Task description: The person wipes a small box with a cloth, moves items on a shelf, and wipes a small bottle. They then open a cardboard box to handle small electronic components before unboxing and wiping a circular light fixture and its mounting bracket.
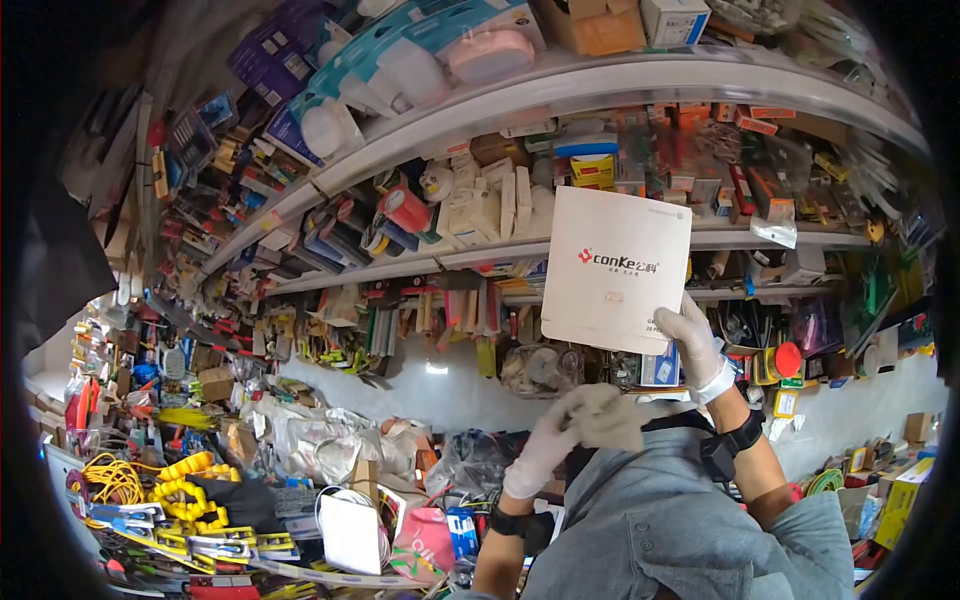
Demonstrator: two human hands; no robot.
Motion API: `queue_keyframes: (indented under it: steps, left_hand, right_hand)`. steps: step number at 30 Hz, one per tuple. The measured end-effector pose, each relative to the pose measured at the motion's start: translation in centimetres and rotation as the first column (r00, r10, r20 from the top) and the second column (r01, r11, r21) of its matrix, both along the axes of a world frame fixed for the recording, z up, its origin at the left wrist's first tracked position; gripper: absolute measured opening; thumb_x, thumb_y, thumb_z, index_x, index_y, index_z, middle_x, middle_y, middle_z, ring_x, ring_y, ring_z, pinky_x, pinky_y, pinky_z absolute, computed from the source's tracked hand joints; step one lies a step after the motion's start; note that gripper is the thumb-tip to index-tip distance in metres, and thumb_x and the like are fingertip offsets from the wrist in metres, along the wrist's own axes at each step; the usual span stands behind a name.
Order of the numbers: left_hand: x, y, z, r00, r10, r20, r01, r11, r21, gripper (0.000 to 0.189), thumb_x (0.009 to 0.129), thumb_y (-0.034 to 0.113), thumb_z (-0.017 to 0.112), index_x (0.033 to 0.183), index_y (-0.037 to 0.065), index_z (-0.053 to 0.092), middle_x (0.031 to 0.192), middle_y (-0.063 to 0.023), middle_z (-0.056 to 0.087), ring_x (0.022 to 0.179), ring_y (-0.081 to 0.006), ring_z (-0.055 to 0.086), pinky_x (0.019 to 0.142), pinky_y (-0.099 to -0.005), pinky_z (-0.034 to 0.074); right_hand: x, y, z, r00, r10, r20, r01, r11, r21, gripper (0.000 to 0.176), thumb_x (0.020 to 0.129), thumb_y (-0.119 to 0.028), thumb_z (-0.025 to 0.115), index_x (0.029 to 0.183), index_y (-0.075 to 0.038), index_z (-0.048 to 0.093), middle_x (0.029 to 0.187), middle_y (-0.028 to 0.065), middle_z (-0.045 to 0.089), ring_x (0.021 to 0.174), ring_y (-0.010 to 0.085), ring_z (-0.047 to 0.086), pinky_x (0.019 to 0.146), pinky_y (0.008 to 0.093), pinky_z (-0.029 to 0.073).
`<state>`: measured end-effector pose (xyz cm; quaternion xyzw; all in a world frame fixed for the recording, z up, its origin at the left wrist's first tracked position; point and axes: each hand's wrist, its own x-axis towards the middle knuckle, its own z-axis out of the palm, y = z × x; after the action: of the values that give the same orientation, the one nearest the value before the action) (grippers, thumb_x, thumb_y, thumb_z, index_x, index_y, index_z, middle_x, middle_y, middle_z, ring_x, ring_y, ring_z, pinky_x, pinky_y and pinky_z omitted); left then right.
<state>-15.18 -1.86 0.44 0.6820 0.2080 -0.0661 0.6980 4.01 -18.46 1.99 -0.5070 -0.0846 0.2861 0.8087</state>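
My right hand point(688, 340), in a white glove, grips the lower right corner of a flat white box point(618, 270) with "conke" printed on it in dark letters beside a red logo. The box is held up in front of the shelves. Lower and to the left, my left hand point(560, 435), also gloved in white, is closed on a crumpled beige cloth point(608, 415). The cloth does not touch the box. Both wrists carry black bands.
Curved shelves point(560, 88) packed with boxes and packets cross the view above. At the lower left lie a yellow cable coil point(112, 478), a white box point(350, 535) and a pink bag point(425, 540). More goods stand at the lower right, near a yellow box point(903, 503).
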Motion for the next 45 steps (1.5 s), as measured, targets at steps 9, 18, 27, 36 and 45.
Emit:
queue_keyframes:
  steps: [9, 18, 27, 36, 45]
  left_hand:
    - [0.3, 0.6, 5.9, 0.686, 0.488, 0.539, -0.671, 0.711, 0.212, 0.056, 0.089, 0.015, 0.067, 0.136, 0.003, 0.040, 0.135, -0.0098, 0.049, 0.119, -0.0189, 0.052, 0.099, -0.0347, 0.046]
    - [10.4, -3.5, 7.2, 0.806, -0.496, 0.322, -0.310, 0.109, 0.945, 0.058, 0.088, 0.026, 0.060, 0.140, 0.005, 0.045, 0.147, -0.0228, 0.037, 0.132, -0.0463, 0.037, 0.112, -0.0518, 0.030]
    - [11.8, 1.1, 7.1, 0.810, 0.152, 0.567, -0.587, 0.194, 0.786, 0.056, 0.091, 0.016, 0.053, 0.144, 0.004, 0.041, 0.143, -0.0226, 0.043, 0.127, -0.0416, 0.044, 0.102, -0.0466, 0.039]
    - [9.2, -0.6, 4.2, 0.804, -0.180, 0.566, -0.567, 0.054, 0.822, 0.049, 0.079, 0.009, 0.062, 0.127, 0.004, 0.056, 0.134, -0.0220, 0.049, 0.107, -0.0386, 0.052, 0.094, -0.0455, 0.042]
    - [9.4, 5.9, 8.7, 0.532, 0.483, 0.695, -0.573, 0.810, -0.125, 0.052, 0.091, 0.003, 0.046, 0.143, 0.004, 0.041, 0.138, -0.0122, 0.048, 0.125, -0.0242, 0.049, 0.099, -0.0333, 0.045]
  right_hand:
    - [-0.4, 0.2, 0.0, 0.999, 0.029, 0.038, -0.026, 0.996, -0.090, 0.061, 0.081, -0.005, 0.063, 0.136, 0.006, 0.040, 0.116, 0.0119, 0.062, 0.094, 0.0125, 0.059, 0.082, 0.0247, 0.048]
    - [-1.6, 0.3, -4.3, 0.667, 0.170, 0.725, 0.213, 0.889, -0.405, 0.059, 0.076, -0.012, 0.070, 0.131, -0.002, 0.051, 0.123, 0.0167, 0.061, 0.113, 0.0227, 0.060, 0.098, 0.0314, 0.045]
    - [-2.7, -0.4, -1.4, 0.967, -0.042, 0.253, 0.086, 0.982, -0.166, 0.069, 0.068, -0.007, 0.074, 0.131, 0.003, 0.047, 0.116, 0.0130, 0.063, 0.107, 0.0164, 0.059, 0.094, 0.0308, 0.046]
    - [-2.6, -1.3, -2.5, 0.835, 0.003, 0.551, 0.240, 0.898, -0.369, 0.075, 0.065, -0.020, 0.080, 0.130, 0.000, 0.047, 0.114, 0.0181, 0.064, 0.105, 0.0265, 0.063, 0.093, 0.0351, 0.047]
    - [-2.0, -3.9, 0.6, 0.751, 0.157, 0.641, 0.191, 0.878, -0.439, 0.085, 0.061, -0.026, 0.081, 0.133, 0.001, 0.046, 0.119, 0.0176, 0.062, 0.108, 0.0294, 0.062, 0.096, 0.0356, 0.046]
